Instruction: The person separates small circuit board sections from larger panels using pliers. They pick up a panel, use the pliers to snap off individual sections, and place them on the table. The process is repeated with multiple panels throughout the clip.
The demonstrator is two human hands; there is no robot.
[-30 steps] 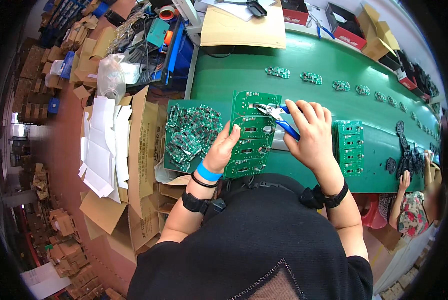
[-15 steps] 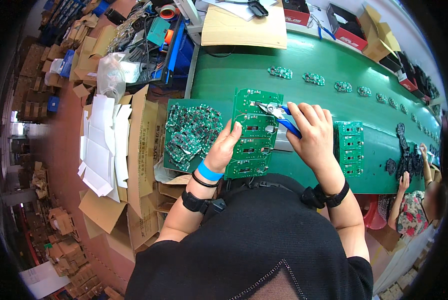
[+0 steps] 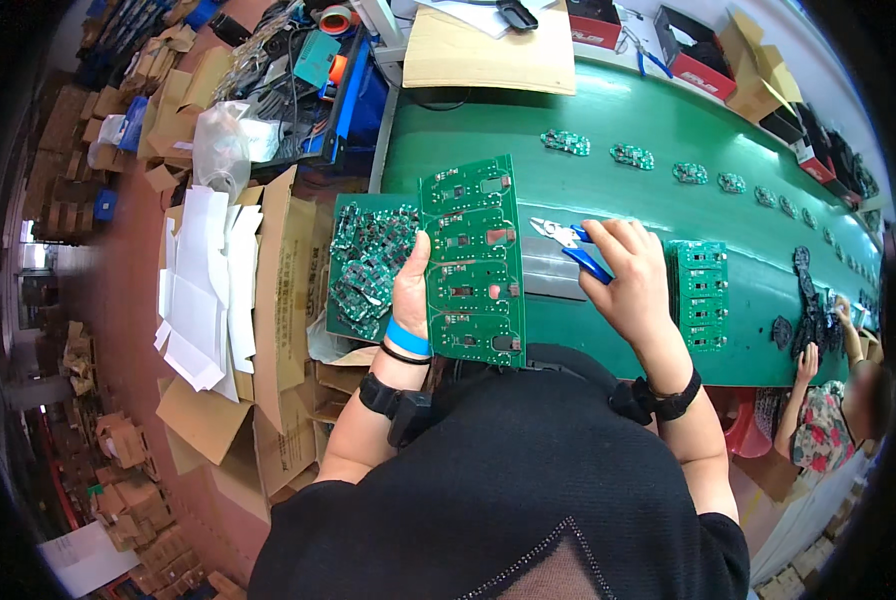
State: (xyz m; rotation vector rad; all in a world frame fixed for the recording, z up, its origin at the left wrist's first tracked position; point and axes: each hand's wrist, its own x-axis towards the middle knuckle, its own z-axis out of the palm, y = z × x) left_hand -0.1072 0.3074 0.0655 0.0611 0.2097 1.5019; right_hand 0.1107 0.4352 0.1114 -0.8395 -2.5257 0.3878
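My left hand point(image 3: 412, 290) grips a green circuit board panel point(image 3: 475, 262) by its left edge, thumb on the face that I see. The panel is tilted up over the bench and split into several sections with small parts and cutouts. To its right, my right hand point(image 3: 626, 268) is closed round the blue handles of cutting pliers point(image 3: 586, 262). Their jaws are a little parted and stay clear of the panel. Behind the panel, a pile of small circuit boards point(image 3: 373, 265) lies on a green board at the left, partly hidden by panel and hand.
A stack of green panels point(image 3: 700, 297) lies right of my right hand. Single small boards point(image 3: 632, 157) run in a row along the green bench point(image 3: 488, 120). Cardboard boxes point(image 3: 286, 270) stand at the left. At the far right, a person point(image 3: 826, 415) handles black parts.
The panel has moved left and turned, showing more of its face. The pliers have come away from the panel's upper part and now sit apart from it.
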